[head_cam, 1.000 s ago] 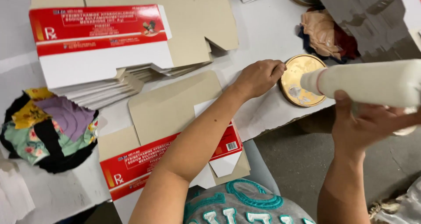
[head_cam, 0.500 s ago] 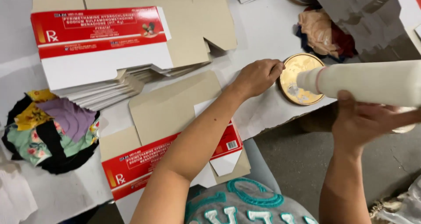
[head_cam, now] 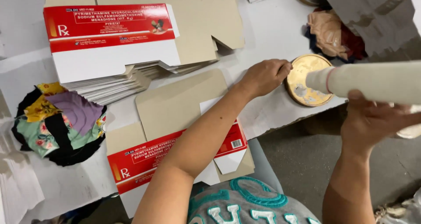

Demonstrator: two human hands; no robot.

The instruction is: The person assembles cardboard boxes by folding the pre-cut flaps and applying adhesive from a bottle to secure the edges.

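My left hand (head_cam: pixel 265 76) rests on the table with its fingertips at the left rim of a round gold tin lid (head_cam: pixel 302 94) that holds whitish paste. My right hand (head_cam: pixel 372 119) grips a large white squeeze bottle (head_cam: pixel 377 81), held sideways with its nozzle over the lid. Under my left forearm lies a flat red and white carton blank (head_cam: pixel 144 162), partly folded, with its brown inner face (head_cam: pixel 180 103) turned up.
A stack of flat red and white carton blanks (head_cam: pixel 112 44) sits at the back left. A round patchwork cloth pad (head_cam: pixel 59 123) lies at the left. Crumpled cloth (head_cam: pixel 329 29) and grey cardboard (head_cam: pixel 372 13) are at the back right. The table edge (head_cam: pixel 285 127) drops to the floor at right.
The bottle and my right hand have shifted slightly; my left hand stays at the lid's rim. Little else differs.
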